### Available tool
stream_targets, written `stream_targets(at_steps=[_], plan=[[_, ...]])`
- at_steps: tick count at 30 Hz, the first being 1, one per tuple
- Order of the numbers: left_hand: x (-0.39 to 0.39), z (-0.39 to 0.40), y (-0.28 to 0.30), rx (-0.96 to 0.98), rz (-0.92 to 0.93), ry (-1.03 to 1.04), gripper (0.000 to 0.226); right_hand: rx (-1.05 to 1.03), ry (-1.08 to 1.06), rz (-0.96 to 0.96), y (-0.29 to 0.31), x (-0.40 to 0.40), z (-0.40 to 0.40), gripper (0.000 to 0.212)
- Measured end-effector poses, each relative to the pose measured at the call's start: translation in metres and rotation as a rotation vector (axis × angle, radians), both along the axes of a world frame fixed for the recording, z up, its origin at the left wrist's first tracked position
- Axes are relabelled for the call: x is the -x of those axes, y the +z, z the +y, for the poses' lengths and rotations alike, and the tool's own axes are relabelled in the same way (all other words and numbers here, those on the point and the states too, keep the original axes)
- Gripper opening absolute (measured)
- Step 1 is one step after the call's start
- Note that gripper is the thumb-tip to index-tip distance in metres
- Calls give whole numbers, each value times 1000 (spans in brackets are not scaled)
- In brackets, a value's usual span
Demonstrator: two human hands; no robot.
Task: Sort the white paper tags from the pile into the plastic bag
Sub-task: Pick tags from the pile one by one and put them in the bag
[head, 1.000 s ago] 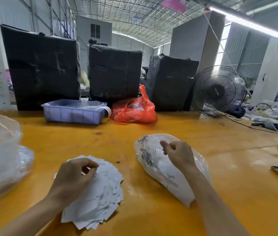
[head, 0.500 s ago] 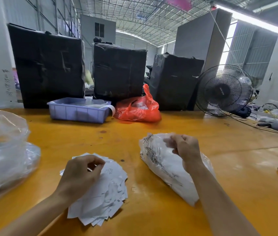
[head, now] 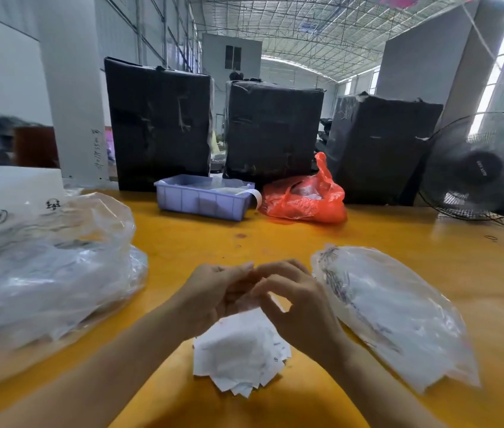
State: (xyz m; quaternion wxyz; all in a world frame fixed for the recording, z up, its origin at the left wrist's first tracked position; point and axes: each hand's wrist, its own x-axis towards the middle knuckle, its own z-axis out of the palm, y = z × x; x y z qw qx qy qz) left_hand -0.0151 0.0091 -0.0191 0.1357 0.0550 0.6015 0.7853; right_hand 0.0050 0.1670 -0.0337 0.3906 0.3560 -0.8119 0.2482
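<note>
At the left edge of the yellow tabletop (head: pixel 399 242) a large clear plastic sack (head: pixel 50 270) bulges with pale contents, and a white box (head: pixel 7 193) sits behind it. Toward the far edge stand three black wrapped bundles (head: pixel 161 125), with a lilac plastic tray (head: pixel 204 200) in front of the gap between the first two and a crumpled red plastic bag (head: pixel 304 200) just beside the tray on its right.

Near the middle of the near edge lies the pile of white paper tags (head: pixel 241 356), fanned loosely on the tabletop. Above the pile's far side the two hands meet. The left hand (head: pixel 213 296) has its fingers curled inward toward the right hand; what it holds is blurred, so I cannot tell whether it pinches a tag. The right hand (head: pixel 297 299) curls its thumb and forefinger into a ring, its fingertips touching the left hand's fingertips; whether a tag sits between them I cannot tell either.

Just beside the right hand, the clear plastic bag (head: pixel 396 310) lies flat and slanted toward the near right corner, with white tags showing through it and dark print along its left side. At the far right edge stands a black fan (head: pixel 480 168), with dark cables trailing near its base.
</note>
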Motion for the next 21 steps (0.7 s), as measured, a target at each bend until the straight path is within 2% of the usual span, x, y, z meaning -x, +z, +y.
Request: stream_targets(at_steps=[2, 4, 6, 9, 12, 15, 18, 21], plan=[[1, 0, -2, 16, 10, 65, 23, 51, -48, -38, -1, 0, 3, 11], [1, -1, -1, -7, 6, 74, 30, 89, -60, -76, -1, 0, 7, 10], [-1, -3, 2, -19, 4, -4, 42, 107, -63, -91, 0, 0, 8, 11], [-3, -8, 3, 97, 30, -181, 53, 192, -68, -133, 1, 0, 7, 12], [-2, -9, -1, 202, 81, -168, 45, 377, -42, -278, 4, 0, 6, 13], [-2, -9, -3, 336, 174, -73, 21, 571, -39, -477, 8, 2, 6, 17], [-1, -7, -4, 372, 199, -50, 25, 704, 48, -736, 9, 2, 9, 8], [-2, -4, -5, 372, 215, -62, 19, 739, 83, -870, 7, 2, 9, 5]])
